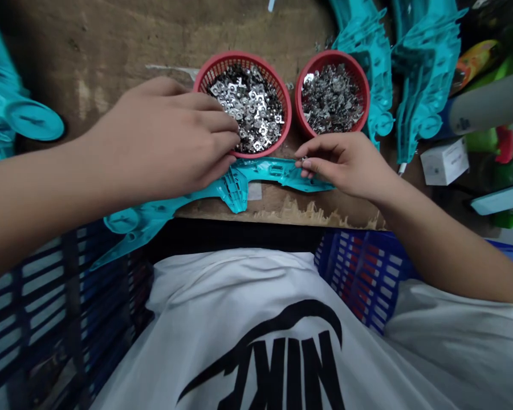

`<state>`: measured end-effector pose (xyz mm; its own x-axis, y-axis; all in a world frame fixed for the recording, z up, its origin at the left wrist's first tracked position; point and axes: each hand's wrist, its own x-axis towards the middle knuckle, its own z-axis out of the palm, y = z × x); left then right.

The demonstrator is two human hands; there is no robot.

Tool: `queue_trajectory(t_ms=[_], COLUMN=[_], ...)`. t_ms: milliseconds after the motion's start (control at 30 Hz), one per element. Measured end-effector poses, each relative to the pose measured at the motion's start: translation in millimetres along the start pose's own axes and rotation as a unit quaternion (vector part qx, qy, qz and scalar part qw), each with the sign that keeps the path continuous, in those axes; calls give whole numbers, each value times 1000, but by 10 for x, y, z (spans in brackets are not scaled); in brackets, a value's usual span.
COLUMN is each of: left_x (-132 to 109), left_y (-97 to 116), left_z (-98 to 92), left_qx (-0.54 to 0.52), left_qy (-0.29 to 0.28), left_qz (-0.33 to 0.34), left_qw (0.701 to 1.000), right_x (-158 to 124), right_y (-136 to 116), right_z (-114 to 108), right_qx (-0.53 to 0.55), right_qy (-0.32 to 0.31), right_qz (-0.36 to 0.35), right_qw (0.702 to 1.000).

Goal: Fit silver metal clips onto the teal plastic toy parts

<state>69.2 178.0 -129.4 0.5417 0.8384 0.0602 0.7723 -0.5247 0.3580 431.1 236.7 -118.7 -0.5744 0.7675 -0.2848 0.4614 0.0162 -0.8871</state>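
Observation:
A long teal plastic part point(239, 185) lies along the near edge of the wooden table point(111, 45). My left hand point(166, 139) rests over its middle, fingers curled toward the left red basket point(282, 134) full of small metal pieces; what the fingertips hold is hidden. My right hand point(346, 162) pinches a small metal piece point(304, 159) and presses it against the teal part's right end. A second red basket point(301, 122) of metal pieces stands just behind that hand.
Stacks of teal plastic parts stand at the back right point(410, 68) and far left point(8, 108). A small white box point(444, 162) and a grey tube point(491, 102) lie at the right. Blue slatted crates point(359, 273) sit below the table on both sides of my lap.

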Motion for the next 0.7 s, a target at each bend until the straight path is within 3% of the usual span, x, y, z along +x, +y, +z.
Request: queue_trajectory(t_ms=[100, 333, 567, 700], left_x=[11, 15, 50, 47], left_y=[28, -26, 3, 36], left_z=[-75, -92, -150, -212], left_qx=[81, 31, 54, 20], left_qy=[-51, -28, -22, -27], left_qz=[53, 36, 45, -11], left_qw=[994, 998, 997, 999], right_x=[5, 10, 2, 17], right_y=[-12, -37, -6, 47], right_z=[-8, -30, 120, 216], right_qx=[36, -21, -96, -118], right_qy=[-1, 6, 20, 43], right_qz=[26, 12, -7, -38], right_qw=[999, 1000, 995, 991])
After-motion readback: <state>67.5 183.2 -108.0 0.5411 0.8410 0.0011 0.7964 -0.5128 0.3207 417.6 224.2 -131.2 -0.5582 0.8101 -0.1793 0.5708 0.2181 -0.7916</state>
